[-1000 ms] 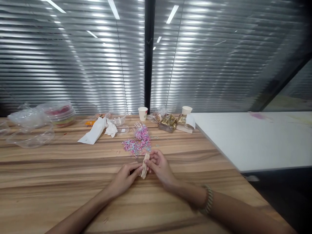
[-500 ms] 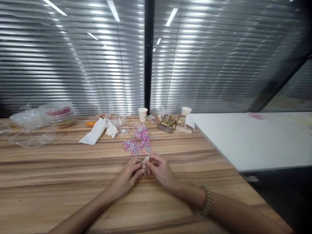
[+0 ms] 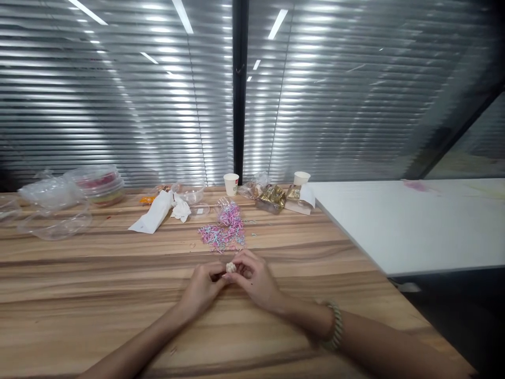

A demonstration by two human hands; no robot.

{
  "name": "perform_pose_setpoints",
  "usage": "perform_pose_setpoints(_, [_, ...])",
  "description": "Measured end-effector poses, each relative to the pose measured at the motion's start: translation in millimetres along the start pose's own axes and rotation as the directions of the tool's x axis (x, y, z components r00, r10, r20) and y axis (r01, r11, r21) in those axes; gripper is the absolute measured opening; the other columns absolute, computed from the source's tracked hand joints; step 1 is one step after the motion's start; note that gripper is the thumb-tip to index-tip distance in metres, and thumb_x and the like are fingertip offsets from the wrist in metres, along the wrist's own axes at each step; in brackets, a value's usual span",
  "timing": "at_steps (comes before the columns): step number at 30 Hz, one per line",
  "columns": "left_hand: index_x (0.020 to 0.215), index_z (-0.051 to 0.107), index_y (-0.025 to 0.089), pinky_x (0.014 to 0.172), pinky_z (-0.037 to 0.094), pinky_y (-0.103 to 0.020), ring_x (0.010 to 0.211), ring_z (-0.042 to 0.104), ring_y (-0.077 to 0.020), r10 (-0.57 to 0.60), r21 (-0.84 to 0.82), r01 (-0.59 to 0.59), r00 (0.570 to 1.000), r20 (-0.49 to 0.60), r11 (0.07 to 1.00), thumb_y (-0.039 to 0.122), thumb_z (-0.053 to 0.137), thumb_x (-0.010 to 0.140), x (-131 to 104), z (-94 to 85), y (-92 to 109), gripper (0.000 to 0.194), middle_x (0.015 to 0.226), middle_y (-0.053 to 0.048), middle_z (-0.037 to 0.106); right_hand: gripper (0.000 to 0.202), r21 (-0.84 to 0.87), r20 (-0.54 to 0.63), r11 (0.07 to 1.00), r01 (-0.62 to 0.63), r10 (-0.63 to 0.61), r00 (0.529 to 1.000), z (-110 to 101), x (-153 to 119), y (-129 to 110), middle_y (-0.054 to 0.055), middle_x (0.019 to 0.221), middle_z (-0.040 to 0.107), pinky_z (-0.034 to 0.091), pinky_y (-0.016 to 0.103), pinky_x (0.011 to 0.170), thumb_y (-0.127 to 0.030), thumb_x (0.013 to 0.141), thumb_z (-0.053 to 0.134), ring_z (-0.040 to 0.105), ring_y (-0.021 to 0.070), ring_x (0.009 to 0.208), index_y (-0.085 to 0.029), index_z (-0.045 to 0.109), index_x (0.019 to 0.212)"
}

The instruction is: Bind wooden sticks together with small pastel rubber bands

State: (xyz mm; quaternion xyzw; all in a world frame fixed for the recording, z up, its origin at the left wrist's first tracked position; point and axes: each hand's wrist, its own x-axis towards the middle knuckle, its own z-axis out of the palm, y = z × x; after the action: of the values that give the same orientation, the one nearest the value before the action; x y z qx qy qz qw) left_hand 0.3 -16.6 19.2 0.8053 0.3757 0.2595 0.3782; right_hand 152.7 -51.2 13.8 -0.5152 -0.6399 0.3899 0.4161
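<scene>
A small cream-coloured knobbly lump [image 3: 231, 268] is held between my two hands, just above the wooden table [image 3: 118, 295]. The fingertips of my left hand [image 3: 204, 287] pinch it from the left. My right hand [image 3: 256, 279], fingers curled, grips it from the right with thumb and forefinger. What the lump is made of is too small to make out. Just beyond my fingers lies a loose pile of tiny pink, purple and pale blue pieces [image 3: 224, 234], spilling from a clear plastic container [image 3: 225, 204].
Along the back stand two paper cups [image 3: 231, 184], gold wrappers [image 3: 271, 199], a white paper bag [image 3: 153, 215] and a crumpled tissue [image 3: 180, 209]. Clear plastic tubs [image 3: 103, 184] and lids [image 3: 55, 223] sit at the left. A white table [image 3: 394, 226] adjoins on the right.
The cream-coloured lump has shifted slightly left and turned between my fingers. My left hand's fingers have drawn in from a flatter pose to a pinch.
</scene>
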Motion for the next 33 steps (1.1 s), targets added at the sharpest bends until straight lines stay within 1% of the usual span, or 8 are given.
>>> perform_pose_setpoints(4, [0.072,0.063,0.010,0.056,0.037,-0.020,0.062,0.051,-0.0128,-0.155,-0.123,0.161,0.986,0.056,0.979,0.036,0.057,0.072,3,0.8,-6,0.026,0.065,-0.001,0.060,0.046,-0.062,0.023,0.997,-0.050,0.051,0.998,0,0,-1,0.002,0.091,0.047,0.029,-0.003,0.063,-0.050,0.071,0.047,0.036,-0.0115,0.073,-0.010,0.058,0.090])
perform_pose_setpoints(12, [0.085,0.065,0.009,0.073,0.045,-0.026,0.080,0.059,-0.0184,-0.121,-0.287,0.148,0.987,0.109,0.947,0.030,0.058,0.072,4,2.4,-11,0.025,0.082,-0.007,0.066,0.048,-0.151,0.075,0.989,0.004,0.007,0.997,-1,1,1,0.003,0.082,0.046,0.022,-0.001,0.061,-0.048,0.077,0.039,0.031,-0.0116,0.069,-0.003,0.055,0.074])
perform_pose_setpoints(16, [0.098,0.063,0.011,0.077,0.046,-0.027,0.083,0.060,-0.0177,-0.112,-0.368,0.166,0.980,0.165,0.915,0.031,0.063,0.069,6,-0.6,-11,0.035,0.090,-0.008,0.065,0.037,-0.116,0.038,0.993,-0.001,0.005,0.999,0,2,4,0.001,0.082,0.048,0.023,-0.002,0.064,-0.039,0.077,0.041,0.034,-0.0114,0.072,-0.005,0.054,0.078])
perform_pose_setpoints(19, [0.099,0.062,0.011,0.072,0.047,-0.029,0.077,0.059,-0.0173,-0.158,-0.216,0.137,0.984,-0.080,0.967,0.037,0.064,0.069,9,-9.7,-20,0.040,0.087,-0.009,0.064,0.036,-0.021,-0.048,0.998,-0.061,0.060,0.997,-2,2,8,0.001,0.082,0.049,0.027,-0.003,0.069,-0.037,0.078,0.039,0.036,-0.0109,0.073,-0.004,0.051,0.081])
perform_pose_setpoints(21, [0.096,0.064,0.014,0.075,0.046,-0.031,0.080,0.057,-0.0177,-0.066,0.049,0.085,0.948,-0.312,0.995,0.038,0.060,0.072,12,-19.7,-30,0.034,0.088,-0.008,0.063,0.040,0.022,-0.082,0.996,-0.090,0.092,0.992,-3,2,10,0.001,0.080,0.049,0.028,-0.002,0.069,-0.041,0.079,0.036,0.036,-0.0104,0.072,-0.003,0.049,0.081])
perform_pose_setpoints(22, [0.095,0.064,0.016,0.078,0.044,-0.032,0.084,0.056,-0.0185,0.019,0.188,0.054,0.930,-0.366,0.981,0.037,0.058,0.074,14,-25.0,-35,0.031,0.091,-0.008,0.062,0.042,0.025,-0.086,0.995,-0.100,0.102,0.991,-4,1,10,0.002,0.080,0.049,0.029,-0.002,0.069,-0.043,0.079,0.035,0.036,-0.0103,0.072,-0.003,0.048,0.080])
perform_pose_setpoints(25, [0.091,0.064,0.018,0.085,0.040,-0.035,0.095,0.052,-0.0207,0.189,0.447,-0.019,0.922,-0.338,0.894,0.031,0.057,0.073,18,-36.2,-47,0.023,0.097,-0.007,0.059,0.045,-0.003,-0.080,0.996,-0.093,0.093,0.992,-5,0,9,0.002,0.083,0.049,0.028,-0.002,0.070,-0.046,0.080,0.033,0.037,-0.0102,0.074,-0.004,0.050,0.085])
perform_pose_setpoints(33, [0.089,0.061,0.019,0.084,0.037,-0.035,0.098,0.048,-0.0220,0.186,0.582,-0.014,0.954,-0.237,0.813,0.029,0.053,0.074,17,-30.7,-44,0.019,0.103,-0.006,0.055,0.044,-0.152,0.153,0.988,0.035,-0.012,0.988,-9,1,8,0.001,0.088,0.049,0.025,-0.002,0.070,-0.043,0.082,0.032,0.036,-0.0111,0.075,-0.007,0.057,0.083])
